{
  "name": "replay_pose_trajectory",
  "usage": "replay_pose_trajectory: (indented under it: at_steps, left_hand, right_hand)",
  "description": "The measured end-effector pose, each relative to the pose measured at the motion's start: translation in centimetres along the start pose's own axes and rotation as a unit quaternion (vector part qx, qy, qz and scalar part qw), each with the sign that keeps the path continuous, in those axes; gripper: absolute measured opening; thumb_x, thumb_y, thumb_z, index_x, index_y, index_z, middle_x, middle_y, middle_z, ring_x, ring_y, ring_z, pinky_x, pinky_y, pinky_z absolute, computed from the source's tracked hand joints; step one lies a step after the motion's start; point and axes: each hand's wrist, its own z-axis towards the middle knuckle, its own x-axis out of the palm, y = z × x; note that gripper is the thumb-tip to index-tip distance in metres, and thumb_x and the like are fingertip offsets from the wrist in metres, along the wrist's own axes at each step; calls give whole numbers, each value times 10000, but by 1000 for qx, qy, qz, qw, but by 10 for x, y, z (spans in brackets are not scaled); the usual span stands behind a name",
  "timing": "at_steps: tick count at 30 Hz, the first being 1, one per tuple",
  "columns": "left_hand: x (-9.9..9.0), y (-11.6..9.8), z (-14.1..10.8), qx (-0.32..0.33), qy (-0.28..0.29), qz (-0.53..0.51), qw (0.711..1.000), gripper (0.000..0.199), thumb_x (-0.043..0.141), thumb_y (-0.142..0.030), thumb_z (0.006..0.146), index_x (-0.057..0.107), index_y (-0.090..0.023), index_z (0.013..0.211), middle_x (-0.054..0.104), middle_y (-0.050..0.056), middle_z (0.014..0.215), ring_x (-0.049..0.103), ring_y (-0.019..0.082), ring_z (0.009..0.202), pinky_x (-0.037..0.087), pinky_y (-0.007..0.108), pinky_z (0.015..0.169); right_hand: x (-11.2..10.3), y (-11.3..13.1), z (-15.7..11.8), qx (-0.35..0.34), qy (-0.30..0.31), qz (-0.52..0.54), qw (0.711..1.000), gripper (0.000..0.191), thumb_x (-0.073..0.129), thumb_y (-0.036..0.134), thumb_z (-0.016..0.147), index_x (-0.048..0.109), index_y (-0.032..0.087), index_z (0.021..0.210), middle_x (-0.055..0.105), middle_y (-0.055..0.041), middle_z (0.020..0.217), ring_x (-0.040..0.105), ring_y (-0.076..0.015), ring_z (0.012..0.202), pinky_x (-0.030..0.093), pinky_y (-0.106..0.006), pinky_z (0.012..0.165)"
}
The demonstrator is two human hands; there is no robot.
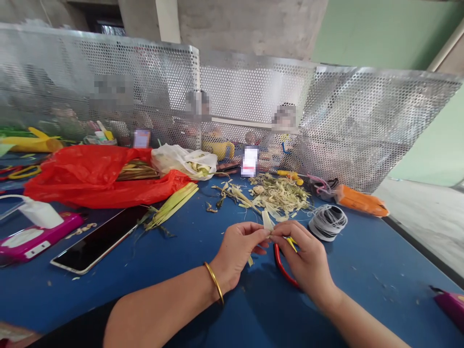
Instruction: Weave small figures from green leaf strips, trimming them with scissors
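A pale strip of dried husk (267, 220) stands up between my fingertips over the blue table. My left hand (239, 249), with a gold bangle on its wrist, pinches the strip's lower end. My right hand (305, 253) meets it from the right, thumb and fingers closed on the same strip. Under the right hand lies a red-handled tool (282, 267), partly covered by the palm; a bit of yellow shows between the fingers. A pile of shredded husk (281, 193) is just beyond both hands.
A spool of grey cord (328, 222) stands right of my right hand. At the left lie a black phone (101, 239), a magenta power strip (43, 237), a red plastic bag (87, 176) and green husk strips (174, 204). A perforated metal screen (253, 87) runs behind, with people beyond.
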Motion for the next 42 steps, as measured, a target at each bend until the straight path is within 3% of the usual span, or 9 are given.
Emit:
replay_pose_trajectory:
  at_steps: [6,13,20,24,28,32,36,42]
  left_hand:
    - [1,-1,-1,64,-2,60,996,158,708,-292,686,672,-140,663,629,1,605,560,106,596,465,216,607]
    - [-3,3,0,103,19,108,989,157,710,-305,691,682,-151,703,630,0,643,559,123,635,453,231,627]
    - [-4,3,3,87,28,94,991,196,719,-332,695,679,-141,676,615,-3,603,532,104,607,431,212,605]
    - [-2,2,3,48,40,32,998,195,727,-326,688,672,-140,673,627,5,624,549,104,611,451,221,625]
    - [-2,2,3,6,36,-13,999,212,732,-336,674,658,-138,662,617,8,620,538,95,578,436,217,590]
    - [-2,0,1,-7,31,-16,999,222,721,-343,676,642,-139,636,602,8,599,520,88,553,408,209,553]
    - [-2,-1,1,-13,33,-19,999,200,721,-321,669,642,-140,634,601,11,602,519,89,554,400,205,537]
    - [-2,0,2,10,23,-21,999,136,736,-262,650,666,-152,686,618,5,656,570,110,633,444,210,580]
  right_hand:
    - [1,2,1,147,5,96,984,115,596,265,850,586,195,759,623,-10,739,572,-149,691,452,-260,646]
    - [0,4,4,188,0,133,973,138,616,294,820,581,187,740,593,3,676,526,-139,632,417,-254,591]
    - [1,1,4,244,11,205,948,178,663,338,788,575,190,741,605,4,671,567,-151,639,454,-264,602]
    - [2,0,3,190,-2,204,960,123,641,293,816,554,208,796,585,20,710,579,-139,644,482,-252,601]
    - [-2,-1,2,16,7,28,999,48,551,196,882,591,219,894,618,-14,813,589,-154,753,475,-274,686]
    - [-7,-2,1,-120,19,-110,986,161,538,126,880,625,220,978,644,-45,873,579,-176,821,460,-309,752]
    - [-7,-2,2,-126,13,-122,984,157,534,123,880,642,217,942,645,-40,844,578,-173,797,461,-310,746]
    - [-1,0,3,5,8,-1,1000,95,546,185,887,609,222,826,616,-23,846,586,-162,807,464,-286,731]
